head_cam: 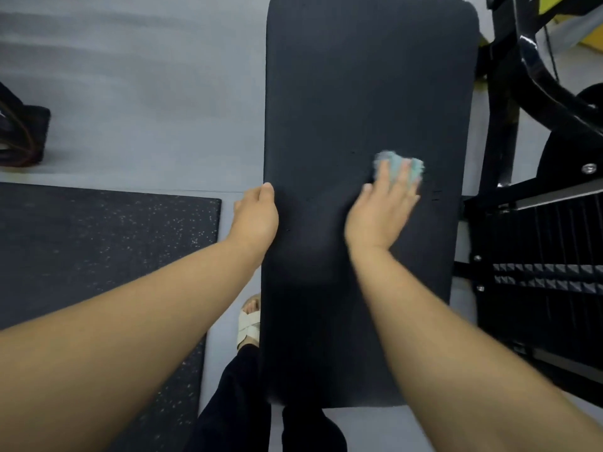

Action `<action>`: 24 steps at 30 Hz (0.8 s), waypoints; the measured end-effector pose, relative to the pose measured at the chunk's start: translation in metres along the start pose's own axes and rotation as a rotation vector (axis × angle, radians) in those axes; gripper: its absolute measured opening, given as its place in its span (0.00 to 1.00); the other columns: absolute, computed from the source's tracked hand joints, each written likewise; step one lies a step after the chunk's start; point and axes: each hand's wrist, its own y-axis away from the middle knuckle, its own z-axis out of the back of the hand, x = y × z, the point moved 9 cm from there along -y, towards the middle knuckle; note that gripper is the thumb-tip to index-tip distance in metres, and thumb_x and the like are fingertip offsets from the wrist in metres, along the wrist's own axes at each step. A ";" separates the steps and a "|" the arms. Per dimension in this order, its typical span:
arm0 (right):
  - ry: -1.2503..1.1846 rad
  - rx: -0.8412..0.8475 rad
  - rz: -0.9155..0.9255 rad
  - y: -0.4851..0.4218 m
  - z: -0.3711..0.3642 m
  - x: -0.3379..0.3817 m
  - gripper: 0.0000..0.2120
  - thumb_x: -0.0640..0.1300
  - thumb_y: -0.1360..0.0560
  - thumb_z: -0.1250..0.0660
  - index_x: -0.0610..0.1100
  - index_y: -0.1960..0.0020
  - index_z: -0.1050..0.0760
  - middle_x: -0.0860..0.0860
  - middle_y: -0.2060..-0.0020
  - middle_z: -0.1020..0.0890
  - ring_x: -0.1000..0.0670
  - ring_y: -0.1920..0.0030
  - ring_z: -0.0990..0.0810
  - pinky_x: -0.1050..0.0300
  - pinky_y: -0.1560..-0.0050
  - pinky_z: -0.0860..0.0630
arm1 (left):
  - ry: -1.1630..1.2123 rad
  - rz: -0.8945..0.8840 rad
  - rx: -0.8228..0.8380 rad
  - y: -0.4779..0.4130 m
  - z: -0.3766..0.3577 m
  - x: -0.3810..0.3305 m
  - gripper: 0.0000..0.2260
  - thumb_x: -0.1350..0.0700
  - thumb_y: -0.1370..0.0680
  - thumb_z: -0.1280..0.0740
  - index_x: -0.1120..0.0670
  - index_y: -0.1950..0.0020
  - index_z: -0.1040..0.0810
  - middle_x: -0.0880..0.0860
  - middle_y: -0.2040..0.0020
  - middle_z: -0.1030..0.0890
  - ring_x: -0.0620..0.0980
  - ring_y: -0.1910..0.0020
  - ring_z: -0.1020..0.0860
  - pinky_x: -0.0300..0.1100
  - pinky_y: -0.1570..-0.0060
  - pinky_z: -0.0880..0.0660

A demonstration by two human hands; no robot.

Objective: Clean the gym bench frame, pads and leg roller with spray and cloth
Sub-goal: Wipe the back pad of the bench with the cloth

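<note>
The right hand (381,210) lies nearly flat, fingers spread and barely bent, pressing a bunched blue-green cloth (394,160) onto the right middle of the black pad (359,76); its blur suggests a wiping stroke, so pad-cleaning seems the step in hand; the left hand (256,216) grips the pad's left edge, thumb on top, steadying; next, I judge, strokes must reach the far end, then the black frame (535,76) at right; no spray shows.

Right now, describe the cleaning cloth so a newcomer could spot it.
Find the long black bench pad filling the centre of the view. On its right half, the right hand presses a small bunched cloth. It is the only pale blue-green thing against the dark padding.
</note>
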 end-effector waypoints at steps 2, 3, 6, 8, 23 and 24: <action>-0.024 -0.019 0.257 0.035 -0.020 0.057 0.23 0.43 0.23 0.42 0.46 0.29 0.34 0.44 0.27 0.37 0.37 0.27 0.41 0.42 0.29 0.44 | 0.011 0.010 0.008 -0.006 0.002 -0.002 0.19 0.47 0.20 0.52 0.52 0.39 0.27 0.53 0.34 0.29 0.57 0.38 0.29 0.50 0.36 0.33; -0.024 0.007 0.426 0.056 -0.028 0.080 0.22 0.41 0.24 0.40 0.46 0.31 0.31 0.45 0.29 0.33 0.37 0.29 0.38 0.42 0.30 0.43 | 0.022 0.007 0.010 -0.008 0.003 -0.003 0.20 0.47 0.21 0.51 0.54 0.36 0.28 0.55 0.34 0.27 0.57 0.37 0.28 0.53 0.35 0.32; -0.044 0.163 0.888 0.086 -0.039 0.099 0.24 0.34 0.29 0.33 0.46 0.34 0.27 0.46 0.31 0.29 0.37 0.30 0.34 0.44 0.30 0.44 | 0.093 0.015 0.025 -0.013 0.005 -0.006 0.19 0.48 0.20 0.50 0.54 0.37 0.27 0.50 0.41 0.24 0.49 0.43 0.26 0.46 0.41 0.30; 0.041 0.167 1.043 0.069 -0.034 0.080 0.25 0.34 0.29 0.33 0.49 0.34 0.28 0.45 0.31 0.29 0.37 0.31 0.34 0.43 0.30 0.43 | 0.097 0.010 0.034 -0.014 0.005 -0.009 0.22 0.44 0.22 0.50 0.53 0.36 0.27 0.50 0.39 0.24 0.51 0.40 0.26 0.49 0.37 0.31; -0.019 0.130 0.738 0.100 -0.035 0.085 0.25 0.36 0.27 0.41 0.50 0.32 0.35 0.48 0.29 0.35 0.37 0.29 0.40 0.40 0.31 0.45 | 0.206 -0.029 0.179 -0.025 0.013 -0.017 0.17 0.46 0.18 0.51 0.49 0.42 0.25 0.45 0.43 0.22 0.45 0.42 0.24 0.46 0.39 0.28; -0.009 0.122 0.737 0.083 -0.036 0.093 0.26 0.34 0.28 0.39 0.49 0.32 0.33 0.47 0.29 0.33 0.36 0.29 0.40 0.40 0.31 0.45 | 0.227 -0.022 0.191 -0.026 0.014 -0.018 0.16 0.47 0.17 0.51 0.49 0.44 0.25 0.44 0.49 0.22 0.43 0.49 0.23 0.42 0.45 0.26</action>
